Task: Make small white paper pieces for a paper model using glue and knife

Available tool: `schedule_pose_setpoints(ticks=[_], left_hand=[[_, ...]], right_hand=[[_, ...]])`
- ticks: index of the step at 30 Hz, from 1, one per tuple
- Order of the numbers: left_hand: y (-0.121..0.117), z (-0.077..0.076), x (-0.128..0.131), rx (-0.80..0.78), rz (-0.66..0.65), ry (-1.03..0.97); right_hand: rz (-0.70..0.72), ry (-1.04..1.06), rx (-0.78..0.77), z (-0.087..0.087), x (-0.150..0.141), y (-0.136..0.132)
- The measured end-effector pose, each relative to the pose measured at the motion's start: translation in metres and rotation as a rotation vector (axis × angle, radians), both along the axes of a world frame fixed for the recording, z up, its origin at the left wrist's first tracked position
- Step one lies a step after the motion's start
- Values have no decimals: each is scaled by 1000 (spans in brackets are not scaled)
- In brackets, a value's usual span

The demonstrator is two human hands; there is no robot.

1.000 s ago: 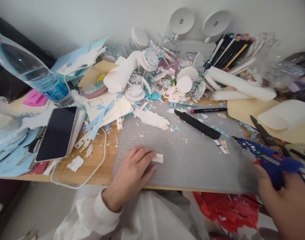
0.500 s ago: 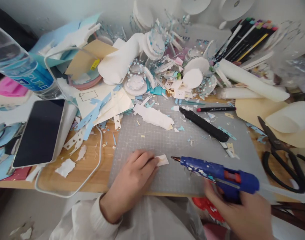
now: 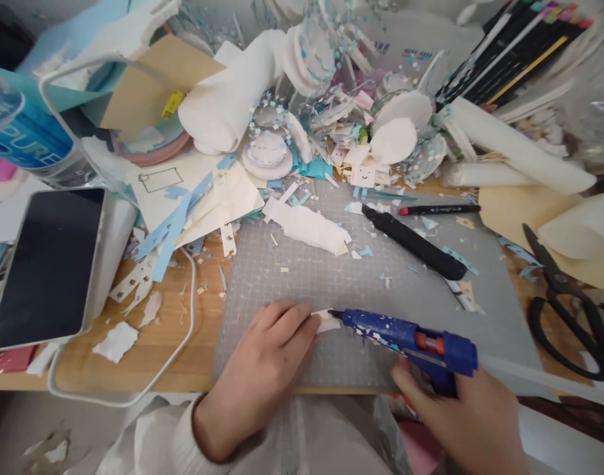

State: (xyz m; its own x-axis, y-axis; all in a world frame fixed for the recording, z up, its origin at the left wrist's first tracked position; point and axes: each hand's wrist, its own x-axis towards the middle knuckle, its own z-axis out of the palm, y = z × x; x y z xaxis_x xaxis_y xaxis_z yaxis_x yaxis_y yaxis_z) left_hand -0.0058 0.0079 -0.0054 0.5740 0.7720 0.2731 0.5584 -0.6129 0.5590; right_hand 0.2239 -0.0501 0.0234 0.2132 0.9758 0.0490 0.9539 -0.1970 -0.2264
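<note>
My left hand [image 3: 269, 353] lies on the grey cutting mat [image 3: 331, 277], its fingers pressed down on a small cream paper piece [image 3: 327, 321]. My right hand [image 3: 465, 412] is wrapped round the grip of a blue glue gun [image 3: 410, 340] speckled with white. The gun's nozzle points left and its tip touches the paper piece, right beside my left fingertips.
A black utility knife [image 3: 415, 243] and a red-capped marker [image 3: 437, 210] lie on the mat's far right. Black scissors [image 3: 569, 310] sit right of the mat, a phone [image 3: 44, 267] and water bottle [image 3: 19, 138] on the left. White foam rolls, paper scraps and a marker set crowd the back.
My right hand brought the glue gun in from the far right to the paper piece. The left hand stayed put on the paper. The view moved closer and lower.
</note>
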Motion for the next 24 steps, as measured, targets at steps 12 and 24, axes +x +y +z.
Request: schedule_pose_setpoints(ticks=[12, 24], left_hand=[[0, 0, 1, -9, 18, -17], [0, -1, 2, 1, 21, -3]], right_hand=[[-15, -39, -48, 2, -1, 0], [-48, -49, -103, 7, -2, -5]])
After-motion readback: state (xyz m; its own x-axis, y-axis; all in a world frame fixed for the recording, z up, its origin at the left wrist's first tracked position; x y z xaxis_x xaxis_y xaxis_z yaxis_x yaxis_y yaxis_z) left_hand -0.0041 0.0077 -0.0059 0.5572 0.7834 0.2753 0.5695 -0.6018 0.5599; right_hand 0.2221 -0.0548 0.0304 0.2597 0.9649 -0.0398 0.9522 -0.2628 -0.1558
